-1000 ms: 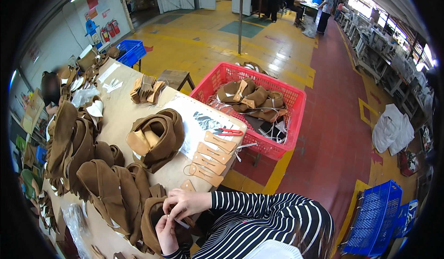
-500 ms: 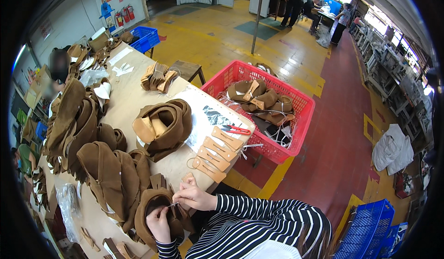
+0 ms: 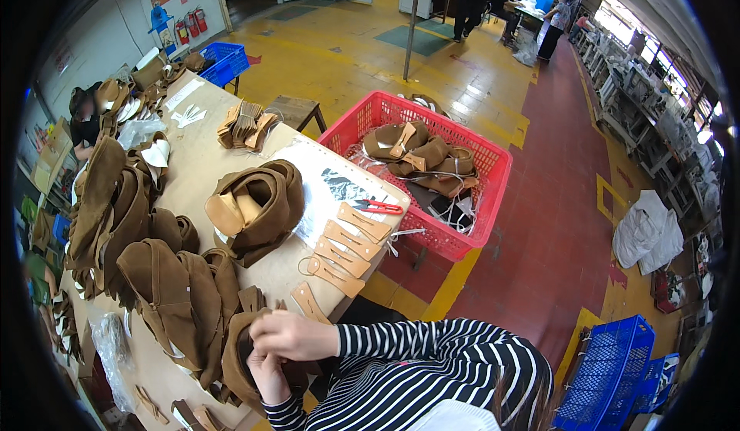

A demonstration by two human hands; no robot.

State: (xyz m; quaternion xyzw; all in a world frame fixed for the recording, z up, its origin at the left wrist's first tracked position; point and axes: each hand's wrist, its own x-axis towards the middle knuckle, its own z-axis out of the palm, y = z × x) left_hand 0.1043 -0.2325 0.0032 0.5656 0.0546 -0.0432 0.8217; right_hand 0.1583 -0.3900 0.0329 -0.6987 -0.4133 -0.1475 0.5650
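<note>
At the table's near edge, both hands meet over the mouth of a brown suede shoe upper [image 3: 237, 358]. My left hand [image 3: 270, 377] is lower, its fingers closed together inside the upper's opening and partly covered. My right hand [image 3: 293, 335] lies across it, fingers curled in a pinch; whatever they hold is hidden. Just beyond the right hand is a loose tan leather strap [image 3: 310, 301]. Several slotted tan straps [image 3: 339, 258] lie in a row past it, one with a ring. Red-handled thread snips [image 3: 378, 207] rest above these straps. More brown uppers [image 3: 158, 277] are piled to the left.
A bundled brown upper with tan lining [image 3: 258, 204] sits mid-table, near stacked tan pieces [image 3: 245, 125]. A red basket [image 3: 493, 192] of finished-looking uppers stands by the table's right edge. Blue crates [image 3: 605, 377] are at lower right. A clear plastic bag [image 3: 112, 354] lies left. People stand farther off.
My right hand has moved left over the left hand, covering the thin whitish strand that showed between them. The whole view has shifted slightly.
</note>
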